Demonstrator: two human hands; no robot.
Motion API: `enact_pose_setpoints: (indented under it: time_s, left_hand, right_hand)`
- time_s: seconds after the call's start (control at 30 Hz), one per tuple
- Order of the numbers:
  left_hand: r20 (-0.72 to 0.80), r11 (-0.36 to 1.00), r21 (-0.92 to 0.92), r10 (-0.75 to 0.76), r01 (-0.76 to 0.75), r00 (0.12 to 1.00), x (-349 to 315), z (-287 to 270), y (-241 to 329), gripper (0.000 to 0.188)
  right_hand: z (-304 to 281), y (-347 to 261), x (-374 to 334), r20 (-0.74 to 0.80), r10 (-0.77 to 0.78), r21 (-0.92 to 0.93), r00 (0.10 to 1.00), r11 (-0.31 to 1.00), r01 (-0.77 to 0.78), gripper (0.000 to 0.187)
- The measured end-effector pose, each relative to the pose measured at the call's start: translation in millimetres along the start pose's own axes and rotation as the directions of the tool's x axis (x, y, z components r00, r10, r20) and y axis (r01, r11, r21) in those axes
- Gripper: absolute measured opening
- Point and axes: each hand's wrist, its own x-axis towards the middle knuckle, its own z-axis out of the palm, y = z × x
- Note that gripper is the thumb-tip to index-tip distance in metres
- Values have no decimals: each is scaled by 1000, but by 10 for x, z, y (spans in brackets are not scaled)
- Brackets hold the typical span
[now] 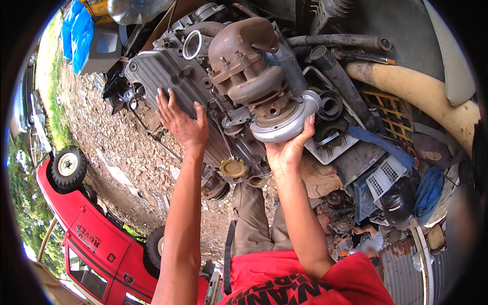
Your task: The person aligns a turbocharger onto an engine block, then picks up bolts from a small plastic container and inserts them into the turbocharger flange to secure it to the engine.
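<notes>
the left hand (187, 124) lay palm down on the ribbed grey engine cover (173, 76), its fingers slightly spread, close to the cover's left edge. the right hand (291, 147) was curled around the lower right side of the turbocharger (258, 85), gripping its silver housing (284, 125) with the thumb up along the right side and the palm beneath; the fingertips were hidden, so how far they wrapped around could not be told. the turbocharger was above the right edge of the engine cover, its rusty outlet elbow (244, 40) pointing away from the person. whether anything else bore its weight could not be seen.

a yellow cap (233, 168) sat at the cover's near end, and a pale metal ring (185, 47) showed beyond the left hand, by the cover's far edge. right of the turbocharger lay dark tubes (343, 84) and a white perforated crate (333, 152). a red vehicle (101, 239) stood on the stony ground (122, 152) to the left.
</notes>
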Motion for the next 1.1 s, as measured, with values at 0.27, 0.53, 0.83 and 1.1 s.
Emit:
enact_pose_setpoints:
  time_s: [0.27, 0.53, 0.83, 1.1]
  left_hand:
    - [-7, 1000, -8, -3, 3, 1000, -11, -14, 0, 67]
    - [-32, 1000, 10, 16, -16, 999, -6, 14, 14, 67]
    - [-80, 998, 12, 57, -56, 995, -41, 52, -67, 67]
    - [-73, 996, 28, 81, -79, 994, -69, 86, -110, 66]
  right_hand:
    - [-90, 97, 1, 72, -130, -79, 989, 988, 136, 87]
    - [-171, 230, 50, 183, -387, -167, 904, 894, 417, 96]
    - [-272, 188, 76, 291, -585, -405, 757, 641, 652, 90]
    - [-276, 224, 27, 409, -556, -293, 724, 671, 681, 118]
